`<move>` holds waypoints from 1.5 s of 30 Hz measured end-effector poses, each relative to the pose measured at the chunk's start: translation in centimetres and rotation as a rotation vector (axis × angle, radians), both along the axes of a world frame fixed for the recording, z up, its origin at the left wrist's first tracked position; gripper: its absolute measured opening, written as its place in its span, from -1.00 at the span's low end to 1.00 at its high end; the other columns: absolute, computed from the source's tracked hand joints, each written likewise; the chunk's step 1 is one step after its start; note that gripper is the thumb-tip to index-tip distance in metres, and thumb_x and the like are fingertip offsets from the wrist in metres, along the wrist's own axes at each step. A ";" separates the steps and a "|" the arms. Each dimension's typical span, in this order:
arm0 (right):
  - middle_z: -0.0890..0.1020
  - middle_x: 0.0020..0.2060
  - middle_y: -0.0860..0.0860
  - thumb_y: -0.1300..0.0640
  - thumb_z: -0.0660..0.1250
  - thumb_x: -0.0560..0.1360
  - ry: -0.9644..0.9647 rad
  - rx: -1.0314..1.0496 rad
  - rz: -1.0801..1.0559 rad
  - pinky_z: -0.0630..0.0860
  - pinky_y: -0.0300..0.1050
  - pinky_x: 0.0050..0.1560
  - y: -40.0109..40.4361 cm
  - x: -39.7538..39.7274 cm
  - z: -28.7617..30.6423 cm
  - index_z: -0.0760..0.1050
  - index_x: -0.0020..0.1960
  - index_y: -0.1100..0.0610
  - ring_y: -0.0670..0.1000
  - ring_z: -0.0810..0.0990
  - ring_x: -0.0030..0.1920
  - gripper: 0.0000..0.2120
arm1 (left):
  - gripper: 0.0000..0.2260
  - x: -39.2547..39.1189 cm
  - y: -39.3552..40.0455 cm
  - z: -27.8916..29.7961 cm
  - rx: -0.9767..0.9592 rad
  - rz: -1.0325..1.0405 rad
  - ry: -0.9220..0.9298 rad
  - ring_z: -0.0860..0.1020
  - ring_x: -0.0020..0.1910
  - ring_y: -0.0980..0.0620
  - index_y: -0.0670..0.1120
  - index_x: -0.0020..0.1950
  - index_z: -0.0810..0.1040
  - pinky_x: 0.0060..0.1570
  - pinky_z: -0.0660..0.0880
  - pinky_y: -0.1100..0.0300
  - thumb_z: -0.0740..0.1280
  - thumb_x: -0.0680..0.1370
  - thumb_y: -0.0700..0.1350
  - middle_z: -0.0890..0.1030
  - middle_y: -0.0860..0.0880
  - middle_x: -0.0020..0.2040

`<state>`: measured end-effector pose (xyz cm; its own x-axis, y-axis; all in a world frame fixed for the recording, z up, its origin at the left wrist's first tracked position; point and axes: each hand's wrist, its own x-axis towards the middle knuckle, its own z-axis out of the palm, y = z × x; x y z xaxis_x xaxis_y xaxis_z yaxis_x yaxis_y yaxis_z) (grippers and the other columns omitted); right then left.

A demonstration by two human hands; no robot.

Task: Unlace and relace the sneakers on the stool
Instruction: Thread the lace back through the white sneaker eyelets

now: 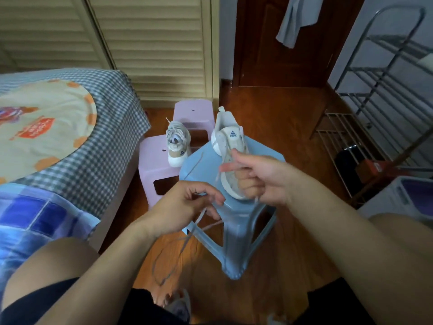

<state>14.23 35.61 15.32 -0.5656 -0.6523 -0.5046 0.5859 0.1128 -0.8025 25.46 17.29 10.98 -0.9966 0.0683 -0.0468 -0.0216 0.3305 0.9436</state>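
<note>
Near sneaker (228,146): on the blue stool (201,170), at about 1 o'clock from frame centre; heel and pull tab pointing away, blue logo on the tongue visible, toe end toward the camera and partly hidden by the right hand.
Right hand (260,177): at 3 o'clock of the near sneaker's toe, fingers curled, pinching a strand of lace (187,240) above the shoe's eyelets; thumb tucked below against the shoe's forefoot.
Left hand (185,207): at 7 o'clock of the near sneaker, over the stool's front edge; fingers curled, fingertips pinching the loose lace.
Lace: pale grey, running from the shoe through both hands, then hanging in a long loop toward 6 o'clock, down over the wooden floor (281,109); another strand lying across the stool top at 10 o'clock of the left hand.
Far sneaker (177,143): on a pink stool (154,165), at 9 o'clock of the near sneaker and apart from it; fully laced, toe facing the camera.
Second pink stool (193,111): behind the first, at 12 o'clock of the far sneaker.
Bed (70,127): at 9 o'clock, checked cover with a printed cream sheet on top.
Metal rack (384,73): at 2 o'clock, by the dark wooden door (281,43).
Knees: bare, at the bottom corners, dark shorts at 6 o'clock.
</note>
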 end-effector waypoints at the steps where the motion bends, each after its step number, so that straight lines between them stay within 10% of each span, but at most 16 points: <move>1: 0.09 -0.43 -0.07 -0.14 0.25 0.61 0.036 0.048 0.059 -0.01 -0.28 -0.57 -0.2 0.5 -0.3 0.54 0.20 0.22 -0.16 0.05 -0.54 -0.57 | -0.78 -0.2 0.2 0.0 -0.011 0.000 0.008 0.69 -0.21 -0.20 -0.08 0.00 0.69 -0.02 0.56 -0.18 0.27 0.66 -0.27 0.70 -0.12 -0.23; 8: 0.13 -0.50 -0.08 0.09 0.24 0.67 0.029 -0.044 -0.179 0.00 -0.29 -0.59 -1.6 0.3 -2.6 0.51 -0.02 0.19 -0.16 0.08 -0.57 -0.81 | -0.77 -0.6 1.0 -1.0 -0.087 -0.237 -0.141 0.72 -0.17 -0.11 -0.04 0.01 0.70 -0.08 0.63 -0.03 0.28 0.65 -0.27 0.71 -0.02 -0.09; 14: 0.20 -0.48 -0.07 -0.09 0.26 0.65 0.183 0.274 -0.183 0.09 -0.23 -0.54 1.6 -1.8 -2.4 0.51 0.13 0.24 -0.11 0.14 -0.49 -0.62 | -0.65 -1.0 0.6 -0.9 0.149 0.083 -0.132 0.68 -0.25 -0.12 0.06 0.31 0.59 -0.04 0.60 0.12 0.27 0.65 -0.31 0.66 -0.23 -0.31; 19: 0.41 -0.36 0.05 0.31 0.22 0.62 0.358 0.296 -0.281 0.17 -0.17 -0.43 3.0 -4.2 -3.3 0.52 0.31 0.34 -0.04 0.27 -0.40 -0.71 | -0.76 -2.6 2.3 -0.6 0.275 0.327 -0.168 0.69 -0.19 -0.12 -0.03 0.25 0.61 -0.15 0.67 0.00 0.23 0.68 -0.24 0.67 -0.27 -0.12; 24: 0.72 -0.24 0.01 0.30 0.29 0.57 0.771 0.534 -0.298 0.43 -0.30 -0.28 3.6 -7.2 -5.2 0.62 0.06 0.07 -0.08 0.65 -0.32 -0.80 | -0.83 -8.3 5.4 -1.4 -0.066 0.393 -0.026 0.67 -0.32 -0.05 -0.01 0.19 0.63 -0.17 0.66 0.00 0.30 0.65 -0.15 0.67 -0.09 -0.12; 28: 0.68 -0.40 -0.05 0.22 0.43 0.51 0.847 0.556 -0.324 0.52 -0.19 -0.22 2.7 -8.1 -8.2 0.62 -0.24 -0.02 -0.12 0.62 -0.41 -0.80 | -0.76 -13.5 6.8 -2.4 -0.675 0.362 0.034 0.61 0.12 -0.17 -0.01 0.22 0.65 0.08 0.54 0.00 0.24 0.63 -0.14 0.64 -0.09 0.14; 31: 0.65 -0.42 -0.16 0.08 0.42 0.51 0.972 0.669 -0.282 0.63 -0.10 -0.16 2.8 -8.7 -9.7 0.65 -0.25 -0.04 -0.14 0.65 -0.35 -0.84 | -0.78 -15.6 6.6 -2.5 -0.811 0.377 -0.079 0.60 0.06 -0.18 0.04 0.12 0.66 -0.03 0.55 0.02 0.24 0.60 -0.13 0.65 -0.08 0.07; 45: 0.68 -0.14 -0.05 0.11 0.40 0.53 1.112 0.684 -0.307 0.55 -0.08 -0.08 1.8 -8.5 -10.8 0.69 -0.07 0.06 -0.01 0.61 -0.11 -0.91 | -0.73 -17.7 5.2 -3.5 -0.358 0.348 -0.173 0.61 0.10 0.07 0.14 -0.12 0.71 0.11 0.51 0.23 0.39 0.53 -0.25 0.71 0.07 0.03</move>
